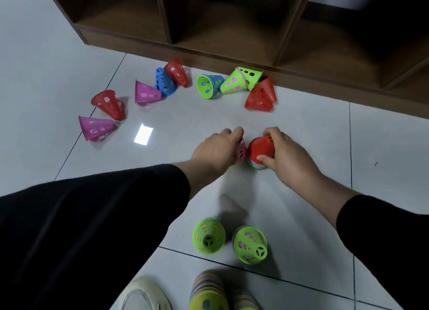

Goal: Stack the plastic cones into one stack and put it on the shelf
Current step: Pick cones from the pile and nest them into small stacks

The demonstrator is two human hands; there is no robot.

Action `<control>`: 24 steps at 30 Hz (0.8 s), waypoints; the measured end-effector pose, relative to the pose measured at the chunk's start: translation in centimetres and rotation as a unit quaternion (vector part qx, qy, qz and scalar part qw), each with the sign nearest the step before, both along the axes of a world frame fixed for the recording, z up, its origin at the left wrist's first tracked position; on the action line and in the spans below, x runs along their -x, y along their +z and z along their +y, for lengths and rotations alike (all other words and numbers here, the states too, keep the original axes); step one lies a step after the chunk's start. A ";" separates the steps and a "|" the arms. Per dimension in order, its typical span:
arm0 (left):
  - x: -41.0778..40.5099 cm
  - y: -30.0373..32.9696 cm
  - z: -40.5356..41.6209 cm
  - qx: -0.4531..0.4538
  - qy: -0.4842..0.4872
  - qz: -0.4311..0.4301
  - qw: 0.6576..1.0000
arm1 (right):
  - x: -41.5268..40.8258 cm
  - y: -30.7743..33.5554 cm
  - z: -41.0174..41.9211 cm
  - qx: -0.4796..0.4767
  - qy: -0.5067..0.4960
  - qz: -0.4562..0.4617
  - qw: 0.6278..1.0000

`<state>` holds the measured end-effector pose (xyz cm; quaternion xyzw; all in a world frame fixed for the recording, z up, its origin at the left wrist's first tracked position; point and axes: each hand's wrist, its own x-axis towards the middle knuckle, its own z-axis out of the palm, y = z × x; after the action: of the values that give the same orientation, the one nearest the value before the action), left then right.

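My right hand (pixel 282 153) grips a short stack of cones with a red cone (pixel 258 147) on top, standing on the tiled floor. My left hand (pixel 217 147) holds a pink cone (pixel 242 150) right beside that stack. Several loose cones lie tipped over near the shelf: red (pixel 177 74), blue (pixel 163 81), pink (pixel 146 93), another red (pixel 109 104), another pink (pixel 96 127), a green-and-blue nested pair (pixel 207 85), green ones (pixel 241 79) and a red one (pixel 261 96). Two green cones (pixel 209 236) (pixel 250 244) stand upright close to me.
A brown wooden shelf (pixel 209 52) with open compartments runs along the far side, its base on the floor. A tall striped stack of cones (pixel 209 291) rises near my feet beside a white shoe (pixel 144 293). A bright light reflection sits on the tiles at left.
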<state>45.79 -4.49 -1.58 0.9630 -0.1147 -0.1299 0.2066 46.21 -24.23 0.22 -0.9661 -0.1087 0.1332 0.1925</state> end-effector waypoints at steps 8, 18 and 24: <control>1.1 0.3 2.5 0.088 0.068 -0.016 0.994 | 0.8 0.0 -0.7 -0.052 -0.044 -0.065 0.996; 17.4 -2.1 11.4 0.091 -0.065 0.189 0.976 | 17.7 -3.2 -7.6 -0.142 0.090 0.171 0.971; 19.8 -4.1 6.5 0.128 -0.002 0.176 0.976 | 20.2 -4.8 -3.6 -0.164 0.049 0.138 0.975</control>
<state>25.98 2.05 -5.64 0.8905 -0.0944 -0.2817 0.3446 26.02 -27.80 -4.57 -0.8869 -0.1490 0.2552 0.3551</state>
